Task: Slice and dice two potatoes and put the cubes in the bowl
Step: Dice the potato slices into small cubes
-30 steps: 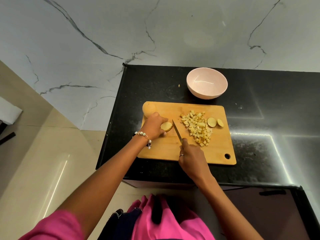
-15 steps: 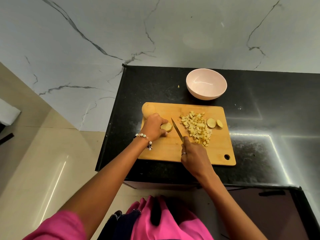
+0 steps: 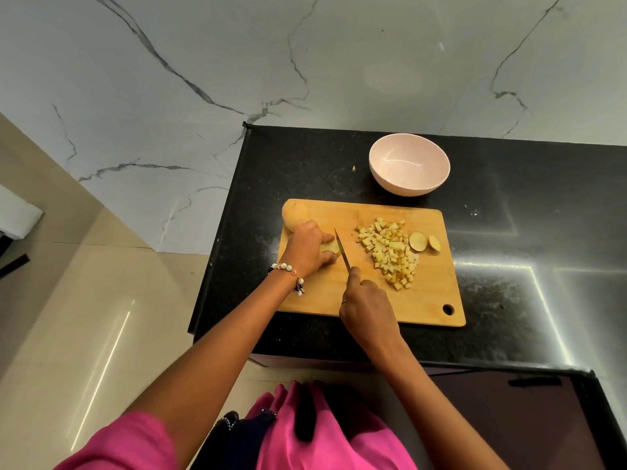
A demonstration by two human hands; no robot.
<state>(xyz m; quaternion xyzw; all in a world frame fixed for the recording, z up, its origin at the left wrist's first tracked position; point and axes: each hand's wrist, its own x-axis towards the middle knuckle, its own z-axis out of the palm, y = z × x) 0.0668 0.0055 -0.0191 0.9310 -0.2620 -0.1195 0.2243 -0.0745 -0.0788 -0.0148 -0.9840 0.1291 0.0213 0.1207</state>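
Steel knife (image 3: 342, 249) in right hand (image 3: 368, 308) grip, tip pointing away; left hand (image 3: 308, 247) grips potato piece (image 3: 329, 247) w/ curled fingers

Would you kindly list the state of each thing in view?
Bowl: upright, empty.
Potato piece: held by left hand.
Knife: gripped by right hand.
Whole potato: uncut.
Cubes: piled on board.

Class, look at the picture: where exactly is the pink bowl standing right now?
In the head view the pink bowl stands on the black counter, just beyond the far edge of the cutting board, towards its right, apart from it and empty.
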